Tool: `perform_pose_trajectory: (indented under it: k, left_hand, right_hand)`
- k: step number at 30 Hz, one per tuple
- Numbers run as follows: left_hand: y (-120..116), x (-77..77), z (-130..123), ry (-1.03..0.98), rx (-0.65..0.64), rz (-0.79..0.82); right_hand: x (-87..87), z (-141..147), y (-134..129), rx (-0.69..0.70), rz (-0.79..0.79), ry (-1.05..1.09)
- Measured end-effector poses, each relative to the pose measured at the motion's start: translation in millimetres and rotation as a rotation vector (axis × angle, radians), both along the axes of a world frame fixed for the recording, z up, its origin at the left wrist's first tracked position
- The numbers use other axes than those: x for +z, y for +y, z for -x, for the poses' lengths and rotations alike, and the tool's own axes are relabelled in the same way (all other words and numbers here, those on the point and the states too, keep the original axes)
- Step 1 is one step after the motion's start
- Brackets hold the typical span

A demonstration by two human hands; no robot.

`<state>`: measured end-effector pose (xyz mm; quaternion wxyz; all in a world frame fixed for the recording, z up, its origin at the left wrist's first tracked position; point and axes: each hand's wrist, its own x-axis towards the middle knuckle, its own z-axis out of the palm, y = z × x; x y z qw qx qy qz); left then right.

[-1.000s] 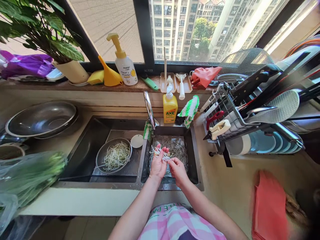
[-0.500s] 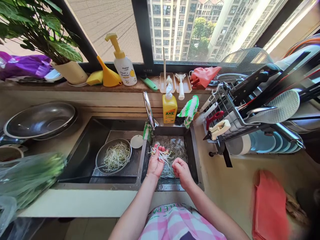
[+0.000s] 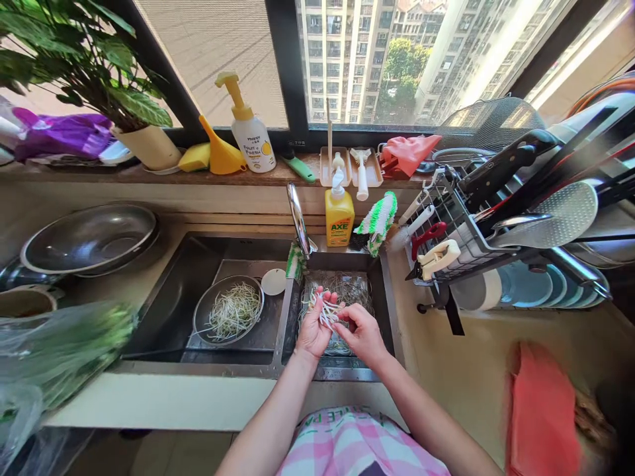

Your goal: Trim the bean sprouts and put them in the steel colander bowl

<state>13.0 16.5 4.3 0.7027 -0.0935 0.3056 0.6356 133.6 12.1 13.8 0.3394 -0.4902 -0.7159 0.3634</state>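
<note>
Over the right sink basin, my left hand (image 3: 315, 332) is turned palm up and curled round a small bunch of bean sprouts (image 3: 327, 311). My right hand (image 3: 362, 332) meets it from the right, thumb and forefinger pinched at the ends of those sprouts. Below both hands, more sprouts and thin strands lie in water in the right basin (image 3: 390, 330). A round metal strainer bowl (image 3: 198, 329) in the left basin holds a heap of pale bean sprouts (image 3: 235, 309).
The faucet (image 3: 297, 218) and a yellow AXE bottle (image 3: 340, 221) stand behind the basins. A utensil rack (image 3: 456, 241) with knives and ladles is at right. Bagged greens (image 3: 84, 337) and a wok (image 3: 92, 238) sit at left; a red cloth-like item (image 3: 543, 410) lies lower right.
My right hand has moved up and left to the bunch in my left hand, and its fingers now touch the sprouts. The whole view has shifted slightly.
</note>
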Motion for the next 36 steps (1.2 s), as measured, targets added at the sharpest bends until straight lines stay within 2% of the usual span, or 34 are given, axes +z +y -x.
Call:
perform_pose_trajectory:
  k: [3,7,11,18,22,26,28,31,36]
  left_hand:
    - [-0.5,0.5,-2.4,-0.004,0.002,0.021]
    - [-0.1,-6.2,-3.3,-0.002,0.031,0.010]
    - [1.8,-11.6,-4.2,-0.002,0.050,0.016]
    - [0.9,-10.8,-9.8,0.028,0.049,0.027]
    - [0.2,-9.0,-13.3,0.039,0.031,0.038]
    - [3.2,-7.8,-13.7,0.046,0.068,0.061]
    - [5.8,-7.2,-11.2,0.045,0.093,0.076]
    - [9.4,-7.0,-3.8,0.047,0.118,0.091]
    - [9.1,-11.9,5.8,0.069,0.069,0.103]
  right_hand:
    - [1.0,1.2,-2.2,0.003,-0.049,-0.115]
    - [-0.8,1.9,-6.9,0.023,-0.154,-0.272]
    - [-4.4,2.5,-10.2,-0.010,-0.240,-0.320]
    - [-5.1,0.8,-9.9,0.007,-0.162,-0.234]
    - [-4.5,0.8,-8.4,-0.022,-0.138,-0.265]
    - [-6.1,0.3,-9.9,-0.048,-0.151,-0.301]
    - [-8.5,-1.5,-11.4,-0.065,-0.117,-0.247]
    - [-12.6,-7.5,-12.3,-0.149,0.016,-0.017]
    - [-12.6,-20.4,-5.1,-0.370,0.421,0.558]
